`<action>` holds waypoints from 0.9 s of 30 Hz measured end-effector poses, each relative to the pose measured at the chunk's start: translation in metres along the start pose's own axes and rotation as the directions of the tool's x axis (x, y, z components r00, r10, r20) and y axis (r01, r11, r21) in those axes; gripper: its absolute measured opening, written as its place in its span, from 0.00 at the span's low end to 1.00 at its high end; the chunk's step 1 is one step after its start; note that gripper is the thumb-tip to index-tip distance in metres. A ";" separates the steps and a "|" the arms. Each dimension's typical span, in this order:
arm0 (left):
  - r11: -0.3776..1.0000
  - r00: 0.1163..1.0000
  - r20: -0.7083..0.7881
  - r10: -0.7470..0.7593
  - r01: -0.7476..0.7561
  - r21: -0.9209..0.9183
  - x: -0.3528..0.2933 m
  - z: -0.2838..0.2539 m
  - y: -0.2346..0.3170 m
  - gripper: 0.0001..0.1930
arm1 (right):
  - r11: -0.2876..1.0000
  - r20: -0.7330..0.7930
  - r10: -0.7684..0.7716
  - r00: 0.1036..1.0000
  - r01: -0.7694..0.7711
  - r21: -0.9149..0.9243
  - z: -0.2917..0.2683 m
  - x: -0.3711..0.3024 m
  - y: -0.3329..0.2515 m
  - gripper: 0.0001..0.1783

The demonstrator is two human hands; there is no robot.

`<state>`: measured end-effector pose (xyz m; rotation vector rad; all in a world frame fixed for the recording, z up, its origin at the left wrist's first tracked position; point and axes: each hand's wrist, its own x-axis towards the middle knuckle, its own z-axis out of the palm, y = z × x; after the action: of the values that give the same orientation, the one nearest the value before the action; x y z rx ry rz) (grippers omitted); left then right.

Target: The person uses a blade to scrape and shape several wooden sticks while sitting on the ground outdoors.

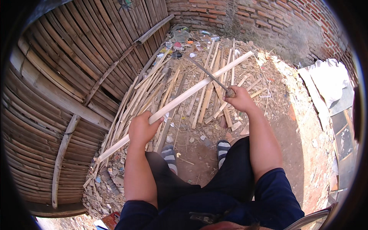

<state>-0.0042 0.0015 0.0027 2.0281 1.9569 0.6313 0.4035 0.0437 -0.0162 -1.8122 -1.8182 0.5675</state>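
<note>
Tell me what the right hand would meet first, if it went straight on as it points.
Toward the upper left, the right hand would probably meet the long, pale wooden strip first, where the dark metal blade crosses it; depth there is unclear.

- Brown slatted wall (57, 69) runs 8 to 11 o'clock.
- Brick wall (264, 17), patched grey, spans 12 to 2 o'clock.
- Dirt floor (287, 128) lies shaded centrally, sunlit toward 3 to 4 o'clock.
</note>
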 end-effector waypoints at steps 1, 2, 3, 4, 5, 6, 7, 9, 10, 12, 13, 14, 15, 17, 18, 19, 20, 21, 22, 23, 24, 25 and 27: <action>1.000 1.000 -0.003 0.003 -0.003 0.004 -0.001 0.000 0.001 0.23 | 0.998 0.045 -0.052 0.998 0.053 -0.036 0.002 -0.002 -0.010 0.25; 1.000 1.000 -0.005 0.009 -0.009 0.007 -0.001 0.002 0.001 0.24 | 0.992 0.089 -0.099 0.991 0.105 -0.071 0.005 -0.005 -0.020 0.25; 1.000 1.000 -0.006 0.015 -0.015 0.011 -0.002 0.003 0.001 0.24 | 0.986 0.120 -0.123 0.985 0.135 -0.101 0.010 -0.006 -0.027 0.23; 1.000 1.000 -0.001 0.019 -0.019 0.018 -0.002 0.003 0.001 0.24 | 0.979 0.159 -0.151 0.976 0.170 -0.114 0.015 -0.008 -0.034 0.22; 0.999 1.000 0.005 0.024 -0.024 0.023 -0.001 0.003 0.001 0.24 | 0.971 0.199 -0.176 0.964 0.204 -0.127 0.018 -0.010 -0.040 0.22; 0.999 1.000 0.010 0.027 -0.027 0.029 -0.001 0.004 0.001 0.24 | 0.961 0.241 -0.203 0.949 0.240 -0.138 0.020 -0.011 -0.049 0.21; 0.999 1.000 0.015 0.027 -0.028 0.036 -0.001 0.004 0.000 0.24 | 0.953 0.296 -0.190 0.936 0.248 -0.172 0.020 -0.012 -0.057 0.20; 0.999 1.000 0.020 0.024 -0.025 0.045 0.000 0.003 -0.003 0.24 | 0.961 0.294 -0.190 0.937 0.239 -0.140 0.015 -0.015 -0.062 0.21; 0.999 1.000 0.013 0.026 -0.027 0.039 0.000 0.003 -0.003 0.24 | 0.964 0.293 -0.192 0.936 0.236 -0.123 0.016 -0.015 -0.064 0.21; 0.999 0.999 0.002 0.037 -0.037 0.017 -0.002 0.003 0.001 0.24 | 0.979 0.227 -0.185 0.956 0.200 -0.046 0.014 -0.005 -0.037 0.22; 0.998 0.999 -0.014 0.051 -0.051 0.029 -0.001 0.004 -0.002 0.24 | 0.983 0.194 -0.179 0.965 0.184 -0.008 0.012 -0.001 -0.019 0.23; 0.997 0.997 -0.036 0.061 -0.060 0.041 0.000 0.005 -0.008 0.23 | 0.997 0.124 -0.081 0.989 0.082 0.001 0.006 0.002 -0.006 0.24; 0.996 0.996 -0.058 0.072 -0.070 0.048 0.002 0.006 -0.010 0.22 | 1.000 0.054 0.020 0.998 -0.021 0.014 -0.002 0.003 0.007 0.24; 0.998 0.998 -0.045 0.046 -0.044 0.046 0.002 0.004 -0.011 0.22 | 0.990 -0.056 0.134 0.989 -0.132 0.041 -0.009 0.005 0.024 0.25; 0.998 0.999 -0.035 0.033 -0.031 0.047 0.001 0.002 -0.011 0.22 | 0.989 -0.096 0.146 0.985 -0.142 0.048 -0.010 0.004 0.029 0.25; 0.999 0.999 -0.039 0.035 -0.033 0.038 0.001 0.002 -0.009 0.22 | 0.987 -0.137 0.159 0.978 -0.153 0.055 -0.010 0.004 0.034 0.26; 0.999 0.998 -0.041 0.038 -0.036 0.032 0.002 0.002 -0.008 0.22 | 0.990 -0.126 0.138 0.982 -0.132 0.058 -0.010 0.003 0.030 0.26; 0.999 0.998 -0.043 0.041 -0.040 0.025 0.002 0.002 -0.007 0.22 | 0.992 -0.116 0.118 0.986 -0.112 0.062 -0.008 0.003 0.026 0.26; 1.000 0.999 -0.039 0.031 -0.031 -0.005 0.001 0.003 -0.005 0.22 | 0.994 -0.107 0.099 0.989 -0.092 0.065 -0.006 0.002 0.021 0.26; 0.999 0.999 -0.038 0.018 -0.019 -0.032 0.000 0.003 -0.004 0.22 | 0.998 -0.065 0.067 0.996 -0.066 0.012 -0.006 0.000 0.006 0.27; 0.998 0.999 -0.037 0.008 -0.010 -0.056 -0.001 0.002 -0.001 0.22 | 1.000 -0.026 0.012 1.000 -0.013 -0.009 -0.004 -0.003 -0.005 0.27; 0.999 0.999 -0.041 0.023 -0.025 -0.043 -0.001 0.005 -0.001 0.22 | 0.999 0.014 -0.041 0.999 0.041 -0.029 -0.001 -0.006 -0.014 0.27; 0.998 0.997 -0.049 0.059 -0.059 -0.015 -0.001 0.010 0.001 0.22 | 0.985 0.119 -0.143 0.982 0.153 -0.079 0.007 -0.007 -0.024 0.24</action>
<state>0.0020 0.0017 -0.0058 2.0861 1.9175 0.7139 0.3800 0.0365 -0.0067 -1.7122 -2.0647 0.5507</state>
